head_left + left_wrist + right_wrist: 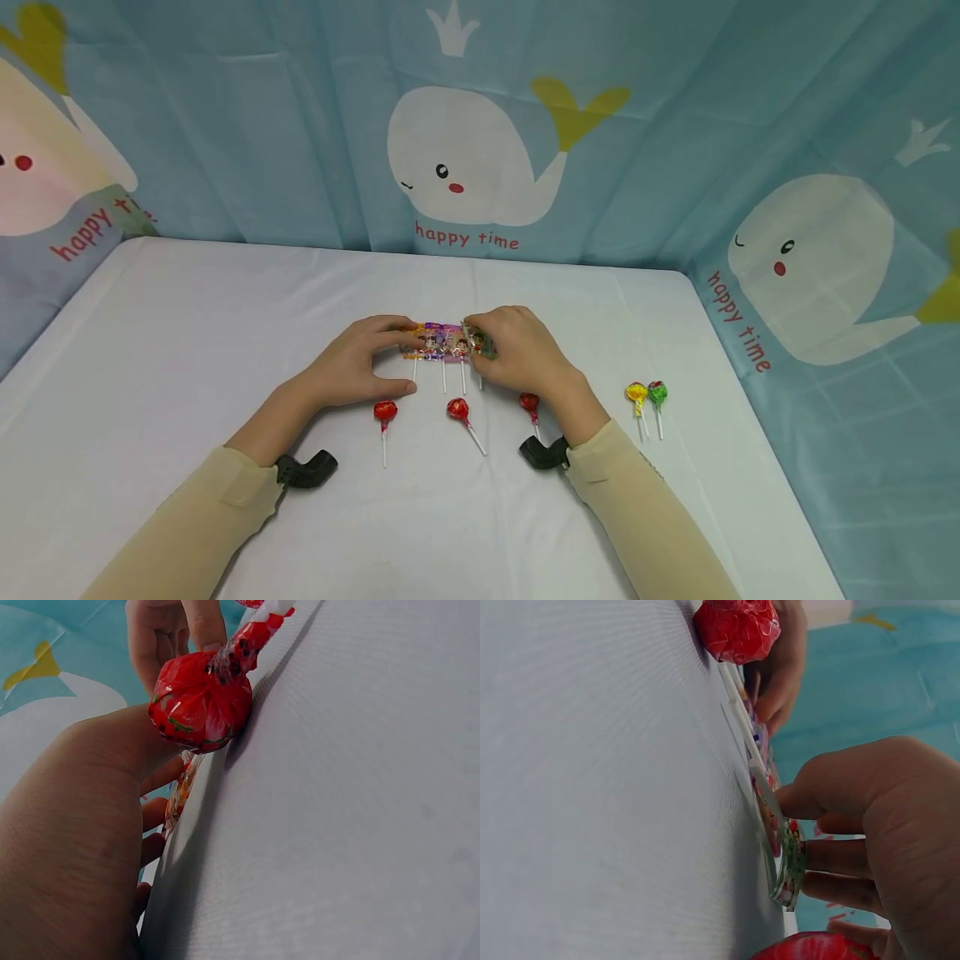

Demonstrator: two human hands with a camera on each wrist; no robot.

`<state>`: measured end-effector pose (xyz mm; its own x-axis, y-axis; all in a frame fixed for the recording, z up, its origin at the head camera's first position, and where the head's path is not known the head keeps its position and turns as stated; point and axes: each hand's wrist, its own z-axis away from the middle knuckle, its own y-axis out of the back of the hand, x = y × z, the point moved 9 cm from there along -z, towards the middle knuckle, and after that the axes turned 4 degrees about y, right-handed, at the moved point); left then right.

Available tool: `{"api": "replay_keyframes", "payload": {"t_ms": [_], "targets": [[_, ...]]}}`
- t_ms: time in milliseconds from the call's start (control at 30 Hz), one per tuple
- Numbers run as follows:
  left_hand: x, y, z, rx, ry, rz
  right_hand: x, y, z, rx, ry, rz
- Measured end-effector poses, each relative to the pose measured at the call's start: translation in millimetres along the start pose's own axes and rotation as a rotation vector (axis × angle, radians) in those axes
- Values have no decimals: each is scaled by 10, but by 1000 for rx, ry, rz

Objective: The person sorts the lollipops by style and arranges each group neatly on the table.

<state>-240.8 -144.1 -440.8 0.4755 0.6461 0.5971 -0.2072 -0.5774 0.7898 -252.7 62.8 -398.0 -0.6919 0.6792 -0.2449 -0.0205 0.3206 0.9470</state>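
Observation:
A row of several flat lollipops in clear printed wrappers (pixel 444 343) lies between the hands, sticks pointing toward me. My left hand (pixel 360 358) rests its fingers on the row's left end, thumb held apart near a stick. At the right end, my right hand (pixel 521 350) pinches a flat lollipop with a green-edged wrapper (pixel 791 862) between thumb and fingers. Closer to me lie three round red lollipops: a left one (pixel 386 411), a middle one (pixel 457 409) and a right one (pixel 529 402) beside the right wrist.
A yellow lollipop (pixel 637 392) and a green lollipop (pixel 657 392) lie side by side to the right of the right forearm. The white table (pixel 187 333) meets a blue whale-print curtain (pixel 300 150) at the back and sides. Black wrist mounts (pixel 307 471) stick out from both sleeves.

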Motion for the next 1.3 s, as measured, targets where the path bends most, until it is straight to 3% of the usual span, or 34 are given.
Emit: {"api": "replay_keyframes", "payload": {"t_ms": [800,1300], "targets": [[17,3,-2,-1,-16,21,5,2,14,9,11,21],[18,73,48,24,-8,129,-144,167,133,59,81,-18]]}}
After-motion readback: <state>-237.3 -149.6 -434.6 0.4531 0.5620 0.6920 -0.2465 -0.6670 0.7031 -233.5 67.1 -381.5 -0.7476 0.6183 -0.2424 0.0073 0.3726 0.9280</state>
